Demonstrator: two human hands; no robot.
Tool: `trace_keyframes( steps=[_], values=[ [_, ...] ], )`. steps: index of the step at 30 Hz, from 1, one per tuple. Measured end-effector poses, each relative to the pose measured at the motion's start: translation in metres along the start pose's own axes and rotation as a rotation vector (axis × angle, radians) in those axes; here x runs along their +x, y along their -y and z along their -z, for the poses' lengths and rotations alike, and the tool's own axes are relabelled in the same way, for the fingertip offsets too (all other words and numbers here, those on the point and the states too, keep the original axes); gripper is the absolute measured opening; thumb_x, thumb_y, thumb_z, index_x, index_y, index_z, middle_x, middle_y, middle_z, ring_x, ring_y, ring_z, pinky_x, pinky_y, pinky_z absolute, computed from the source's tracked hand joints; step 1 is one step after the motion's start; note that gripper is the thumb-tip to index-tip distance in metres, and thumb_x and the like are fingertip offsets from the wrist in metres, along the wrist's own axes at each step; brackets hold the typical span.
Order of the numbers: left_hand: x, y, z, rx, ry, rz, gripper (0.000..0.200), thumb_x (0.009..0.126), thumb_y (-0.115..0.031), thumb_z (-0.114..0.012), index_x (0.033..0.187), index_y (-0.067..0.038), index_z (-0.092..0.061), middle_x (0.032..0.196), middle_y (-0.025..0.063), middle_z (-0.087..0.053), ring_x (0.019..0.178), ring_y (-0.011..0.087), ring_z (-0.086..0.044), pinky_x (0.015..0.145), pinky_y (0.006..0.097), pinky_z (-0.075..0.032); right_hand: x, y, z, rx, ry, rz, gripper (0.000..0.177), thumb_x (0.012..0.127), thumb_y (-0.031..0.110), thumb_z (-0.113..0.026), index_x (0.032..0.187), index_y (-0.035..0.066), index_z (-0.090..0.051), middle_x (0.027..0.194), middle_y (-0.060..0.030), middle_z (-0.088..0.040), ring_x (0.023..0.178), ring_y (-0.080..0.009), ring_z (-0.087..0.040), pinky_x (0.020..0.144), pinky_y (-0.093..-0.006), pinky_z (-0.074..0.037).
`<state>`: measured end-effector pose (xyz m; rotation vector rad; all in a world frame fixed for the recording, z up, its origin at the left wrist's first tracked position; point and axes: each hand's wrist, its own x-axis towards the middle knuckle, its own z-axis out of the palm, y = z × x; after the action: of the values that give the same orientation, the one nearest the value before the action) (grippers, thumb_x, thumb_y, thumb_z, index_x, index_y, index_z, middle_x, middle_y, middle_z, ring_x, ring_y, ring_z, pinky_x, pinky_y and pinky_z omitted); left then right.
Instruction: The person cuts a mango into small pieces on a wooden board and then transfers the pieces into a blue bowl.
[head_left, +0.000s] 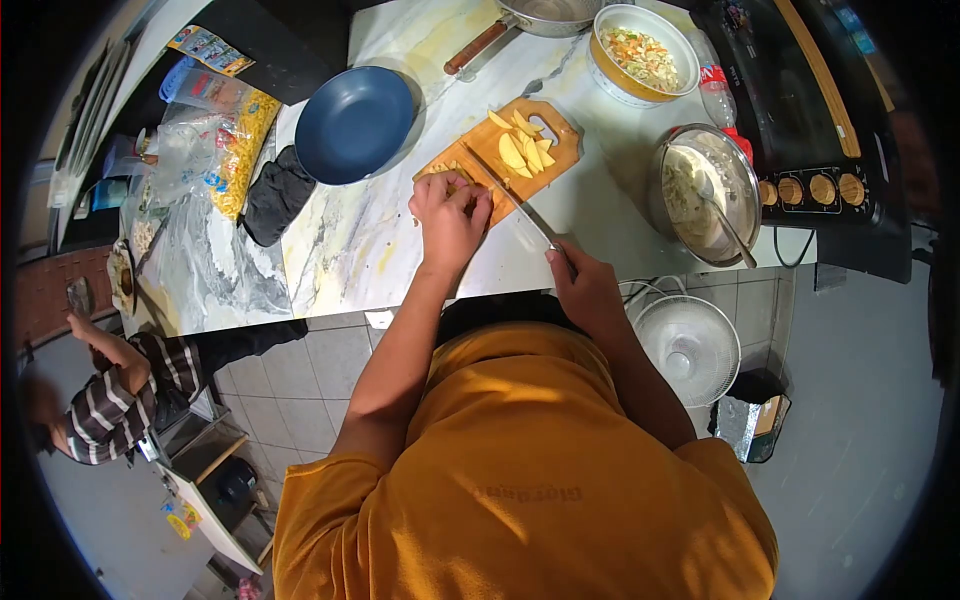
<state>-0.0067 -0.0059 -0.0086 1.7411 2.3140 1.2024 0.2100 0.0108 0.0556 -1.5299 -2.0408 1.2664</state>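
On the orange wooden cutting board (562, 185) lie several pale yellow wedges (512, 152) that look like potato. My left hand (450, 212) is closed at the board's near left end, fingers curled down over potato pieces, mostly hidden under them. Small cut bits (455, 168) show beside its fingers. My right hand (582, 287) grips the dark handle of a kitchen knife (515, 203). The blade lies slantwise across the board, just right of my left fingers, with the wedges on its other side.
A blue frying pan (355, 125) stands left of the board. Behind right is a bowl of shredded vegetables (640, 60); a metal bowl with a spoon (708, 195) sits near the right edge. A fan (688, 350) stands below. Another person (120, 395) is at the left.
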Motion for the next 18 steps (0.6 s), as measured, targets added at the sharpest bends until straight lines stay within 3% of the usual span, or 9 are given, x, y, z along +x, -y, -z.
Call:
trace_keyframes(
  steps=[6,9,11,18],
  values=[
    [0.0,0.0,-0.002,-0.02,-0.004,0.016,0.009,0.074,-0.014,-0.081,0.08,-0.012,-0.075,0.1,0.0026,-0.059,0.107,0.0279,-0.048,0.09,0.0442,-0.034,0.006,-0.01,-0.007,-0.073,0.011,0.016,0.03,0.1,0.031,-0.059,0.113,0.007,-0.069,0.078,-0.0215,-0.068,0.077,-0.0427,-0.067,0.067,-0.0438,-0.053],
    [0.0,0.001,-0.002,-0.015,-0.004,0.018,0.008,0.073,-0.014,-0.081,0.079,-0.012,-0.075,0.1,0.0027,-0.059,0.107,0.0275,-0.048,0.09,0.0438,-0.034,0.0,-0.011,-0.002,-0.056,-0.021,0.052,0.03,0.1,0.03,-0.059,0.114,0.005,-0.068,0.079,-0.0221,-0.068,0.078,-0.0427,-0.067,0.066,-0.0432,-0.052],
    [0.001,0.0,-0.002,-0.012,-0.012,0.027,0.008,0.073,-0.014,-0.081,0.078,-0.012,-0.075,0.1,0.0026,-0.059,0.107,0.0273,-0.048,0.09,0.0436,-0.034,-0.009,-0.002,0.01,-0.039,0.061,-0.083,0.032,0.1,0.029,-0.059,0.114,0.002,-0.068,0.081,-0.0227,-0.069,0.077,-0.0417,-0.068,0.067,-0.0426,-0.052],
    [0.0,0.001,-0.003,0.009,0.0,0.053,0.009,0.075,-0.017,-0.082,0.08,-0.011,-0.077,0.1,0.004,-0.06,0.108,0.0285,-0.05,0.092,0.0433,-0.036,-0.02,-0.015,0.011,-0.004,0.043,-0.068,0.032,0.1,0.028,-0.059,0.114,0.0,-0.067,0.084,-0.0229,-0.069,0.076,-0.0387,-0.07,0.068,-0.041,-0.053]
  ],
)
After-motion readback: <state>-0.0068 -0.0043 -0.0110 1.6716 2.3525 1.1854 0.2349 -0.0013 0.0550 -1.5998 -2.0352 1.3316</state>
